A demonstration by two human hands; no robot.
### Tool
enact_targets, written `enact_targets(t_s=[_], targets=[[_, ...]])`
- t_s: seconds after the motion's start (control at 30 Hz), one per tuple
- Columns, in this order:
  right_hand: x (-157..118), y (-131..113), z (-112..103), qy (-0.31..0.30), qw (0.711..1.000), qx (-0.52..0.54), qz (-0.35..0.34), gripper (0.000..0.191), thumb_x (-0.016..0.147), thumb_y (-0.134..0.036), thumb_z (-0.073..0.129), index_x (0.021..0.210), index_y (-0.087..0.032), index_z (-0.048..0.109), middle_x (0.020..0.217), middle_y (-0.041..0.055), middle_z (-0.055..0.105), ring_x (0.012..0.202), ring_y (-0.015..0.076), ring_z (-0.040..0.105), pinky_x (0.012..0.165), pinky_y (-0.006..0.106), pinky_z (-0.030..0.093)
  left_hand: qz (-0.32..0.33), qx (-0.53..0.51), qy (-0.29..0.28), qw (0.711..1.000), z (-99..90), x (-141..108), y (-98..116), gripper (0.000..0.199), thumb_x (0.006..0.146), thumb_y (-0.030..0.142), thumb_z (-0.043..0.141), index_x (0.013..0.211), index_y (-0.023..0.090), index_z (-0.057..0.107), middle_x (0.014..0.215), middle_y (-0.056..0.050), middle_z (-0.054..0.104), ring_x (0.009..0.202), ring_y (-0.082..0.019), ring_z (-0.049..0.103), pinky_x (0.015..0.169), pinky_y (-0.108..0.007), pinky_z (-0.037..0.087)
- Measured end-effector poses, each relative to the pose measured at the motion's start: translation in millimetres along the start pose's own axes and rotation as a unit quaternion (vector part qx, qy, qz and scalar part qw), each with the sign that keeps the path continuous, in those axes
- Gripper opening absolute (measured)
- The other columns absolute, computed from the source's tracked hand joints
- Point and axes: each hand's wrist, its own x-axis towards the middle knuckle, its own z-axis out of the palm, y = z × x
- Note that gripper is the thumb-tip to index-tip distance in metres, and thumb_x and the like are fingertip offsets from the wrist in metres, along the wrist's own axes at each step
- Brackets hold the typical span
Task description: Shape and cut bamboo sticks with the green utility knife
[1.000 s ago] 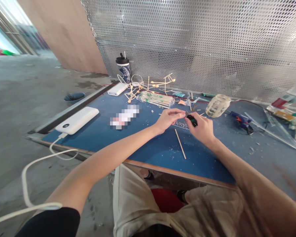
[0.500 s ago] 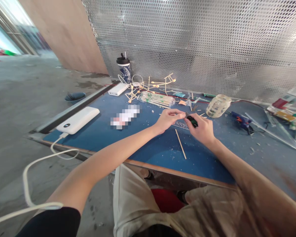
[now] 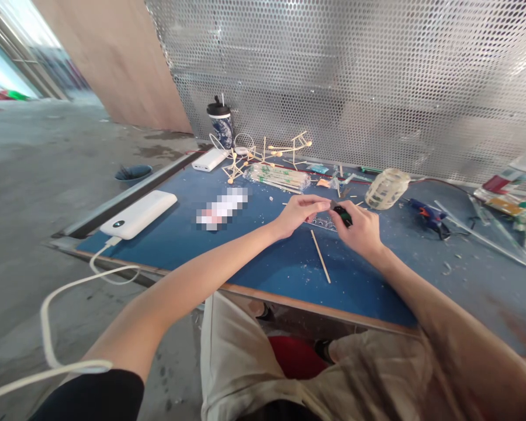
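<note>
Left hand: your left hand (image 3: pixel 298 211) is over the blue worktop (image 3: pixel 263 257), fingers pinched narrow on something too small to make out; it meets the tip of the cutter at your right hand.
Right hand: your right hand (image 3: pixel 360 231) is closed around a small black-and-green cutter (image 3: pixel 342 214), which pokes out toward the left hand.
Cutter axis: it runs roughly left to right, its working end pointing at your left fingertips; the two hands are touching or nearly so, and you cannot tell which from here.
Ruler: a clear ruler (image 3: pixel 322 222) lies flat on the worktop directly under both hands.
Loose stick: a thin wooden stick (image 3: pixel 320 255) lies just nearer you than the ruler, its long axis running from the ruler toward the worktop's near edge. Your right hand is the closer one to it.
Beyond the ruler: a pack of sticks (image 3: pixel 279 176), a stick-and-ball model (image 3: pixel 263 153) and a cup (image 3: pixel 220 124).
Right of the ruler: a pale lattice cage (image 3: pixel 387 187), then a blue glue gun (image 3: pixel 427 213).
Left of the ruler: a white power bank (image 3: pixel 138 214) with its cable.
</note>
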Motion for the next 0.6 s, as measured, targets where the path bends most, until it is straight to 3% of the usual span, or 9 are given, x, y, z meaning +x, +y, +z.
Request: enact_targets(t_s=[0.27,0.6], targets=[[-1.1,-1.7,-1.1,0.005,1.0,0.012,-0.012,0.022,0.099,-0.042,0.057,0.098,-0.022,0.066,0.081,0.0034,0.075,0.069,0.0168,0.069,0.063,0.028,0.044,-0.022,-0.043,-0.031,0.998,1.0,-1.1,1.6,0.029,0.073,0.048,0.083,0.09,0.025,0.08,0.057,0.006,0.049,0.055,-0.008,0.042,0.056,-0.026,0.037],[-1.7,-2.2,0.1,0.021,0.999,0.027,-0.018,0.017,0.097,-0.038,0.06,0.098,-0.022,0.065,0.078,0.0031,0.074,0.066,0.0163,0.068,0.06,0.027,0.042,0.003,-0.031,-0.018,0.999,-0.3,0.2,-3.3,0.027,0.073,0.047,0.083,0.089,0.026,0.08,0.059,0.005,0.051,0.056,-0.008,0.04,0.055,-0.026,0.032]])
